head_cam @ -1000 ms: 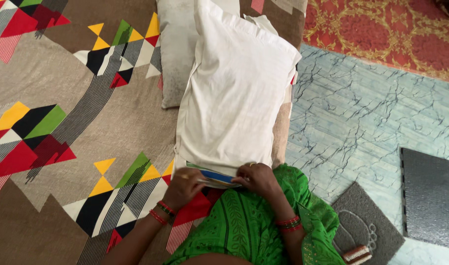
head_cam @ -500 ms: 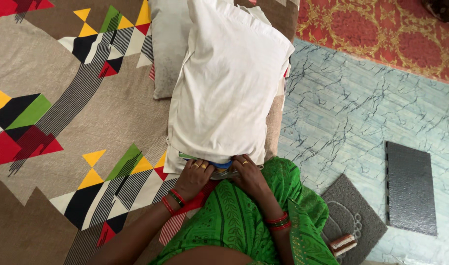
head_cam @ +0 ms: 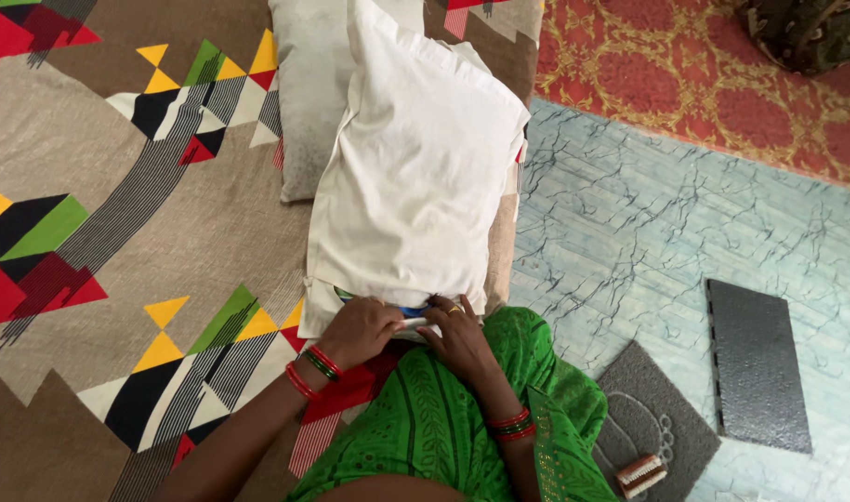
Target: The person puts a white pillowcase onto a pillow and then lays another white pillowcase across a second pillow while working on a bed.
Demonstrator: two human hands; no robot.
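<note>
A pillow in a white cover [head_cam: 415, 167] lies lengthwise near the bed's right edge, its open end toward me. A strip of the pillow's blue and green patterned fabric [head_cam: 408, 310] shows at that opening. My left hand [head_cam: 355, 332] grips the lower edge of the white cover at the opening. My right hand [head_cam: 455, 333] pinches the same edge just to the right, fingers curled on the cloth. Both wrists carry red and green bangles. My green garment [head_cam: 443, 418] fills the space below the hands.
A second grey-white pillow [head_cam: 309, 93] lies behind the first. The bedsheet [head_cam: 118, 232] is brown with coloured triangles. Right of the bed are pale marbled floor [head_cam: 648, 232], a red patterned carpet [head_cam: 722, 84], a dark mat [head_cam: 757, 364], a grey doormat [head_cam: 652, 418] and a small brush [head_cam: 640, 474].
Both hands stayed at the cover's open end and drew closer together, with less of the blue and green fabric showing. The view shifted slightly left.
</note>
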